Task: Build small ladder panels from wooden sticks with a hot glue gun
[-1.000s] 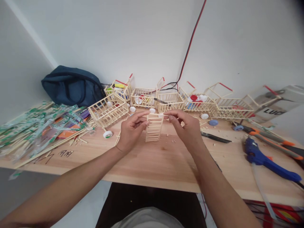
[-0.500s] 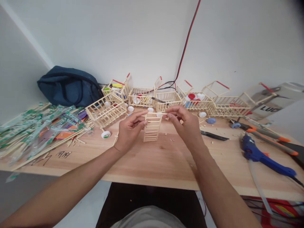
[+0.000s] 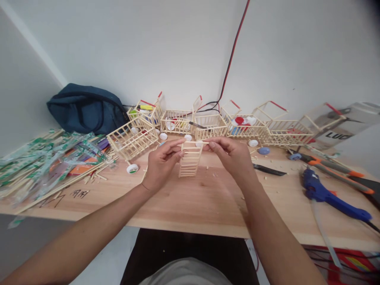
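A small ladder-like frame of wooden sticks (image 3: 190, 160) stands upright between my hands, its rungs running crosswise. My left hand (image 3: 164, 161) pinches its upper left edge between thumb and fingers. At the top right corner, my right hand (image 3: 230, 154) pinches the end of a thin stick (image 3: 198, 142) that lies along the frame's top edge. Just behind stand miniature shopping carts made of the same sticks, one (image 3: 132, 136) tilted at the left and another (image 3: 210, 126) straight behind my hands.
A blue hot glue gun (image 3: 332, 198), orange-handled pliers (image 3: 335, 168) and a black knife (image 3: 270, 170) lie at the right. Wrapped sticks (image 3: 56, 158) are heaped at the left below a dark blue bag (image 3: 86, 107). A clear plastic container (image 3: 353, 122) lies at the far right.
My right hand's fingers have closed lower and flatter over the stick's end, and that hand has shifted slightly right. The frame's lower end has swung slightly left; my left hand is nearly still.
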`<state>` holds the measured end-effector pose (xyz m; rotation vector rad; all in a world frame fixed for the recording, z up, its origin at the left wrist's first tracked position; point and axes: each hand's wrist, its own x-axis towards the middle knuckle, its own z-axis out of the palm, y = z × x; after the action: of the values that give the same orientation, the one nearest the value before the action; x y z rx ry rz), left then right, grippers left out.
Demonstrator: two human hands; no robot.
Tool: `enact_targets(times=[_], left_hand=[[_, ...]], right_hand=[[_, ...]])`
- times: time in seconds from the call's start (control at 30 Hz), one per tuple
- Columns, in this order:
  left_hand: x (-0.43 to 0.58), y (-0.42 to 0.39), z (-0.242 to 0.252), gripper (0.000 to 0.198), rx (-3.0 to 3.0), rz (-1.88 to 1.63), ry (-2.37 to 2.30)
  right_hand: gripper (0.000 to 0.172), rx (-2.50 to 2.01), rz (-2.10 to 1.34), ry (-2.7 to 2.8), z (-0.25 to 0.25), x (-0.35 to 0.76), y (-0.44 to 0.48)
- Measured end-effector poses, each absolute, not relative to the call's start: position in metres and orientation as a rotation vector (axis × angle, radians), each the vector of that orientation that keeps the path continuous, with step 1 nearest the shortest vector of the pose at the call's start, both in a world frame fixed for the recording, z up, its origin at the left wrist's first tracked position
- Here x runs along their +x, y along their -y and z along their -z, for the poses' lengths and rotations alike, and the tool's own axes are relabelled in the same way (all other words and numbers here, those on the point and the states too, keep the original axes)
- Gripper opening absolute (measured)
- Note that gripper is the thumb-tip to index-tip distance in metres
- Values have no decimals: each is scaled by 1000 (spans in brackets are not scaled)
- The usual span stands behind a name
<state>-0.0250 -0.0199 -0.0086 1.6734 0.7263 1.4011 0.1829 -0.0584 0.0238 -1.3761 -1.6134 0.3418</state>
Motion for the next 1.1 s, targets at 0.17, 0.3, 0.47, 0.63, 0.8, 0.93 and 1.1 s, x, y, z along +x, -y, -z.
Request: enact_targets(times=[0.17, 0.3, 0.47, 0.63, 0.8, 0.93, 1.1], left_hand=[[-26, 19, 10, 32, 1687, -1411, -719], [-26, 20, 10, 32, 1685, -1424, -741], [-26, 21, 10, 31, 1656, -1418, -723], [-26, 23, 7, 31, 1638, -1416, -732], [-25, 23, 6, 31, 1654, -1436, -748], [-25, 21, 10, 32, 1672, -1449, -729], [-25, 20, 12, 32, 1662, -1452, -720]], right_hand=[[21, -1250, -544, 1508, -22, 182, 56], [25, -1235, -652, 1464, -22, 180, 55], [27, -1222, -702, 1401, -21, 178, 56], [23, -1196, -709, 1417, -21, 177, 59], [21, -1193, -670, 1450, -22, 178, 59], [19, -1202, -650, 1474, -21, 179, 59], [19, -1200, -647, 1490, -22, 180, 59]])
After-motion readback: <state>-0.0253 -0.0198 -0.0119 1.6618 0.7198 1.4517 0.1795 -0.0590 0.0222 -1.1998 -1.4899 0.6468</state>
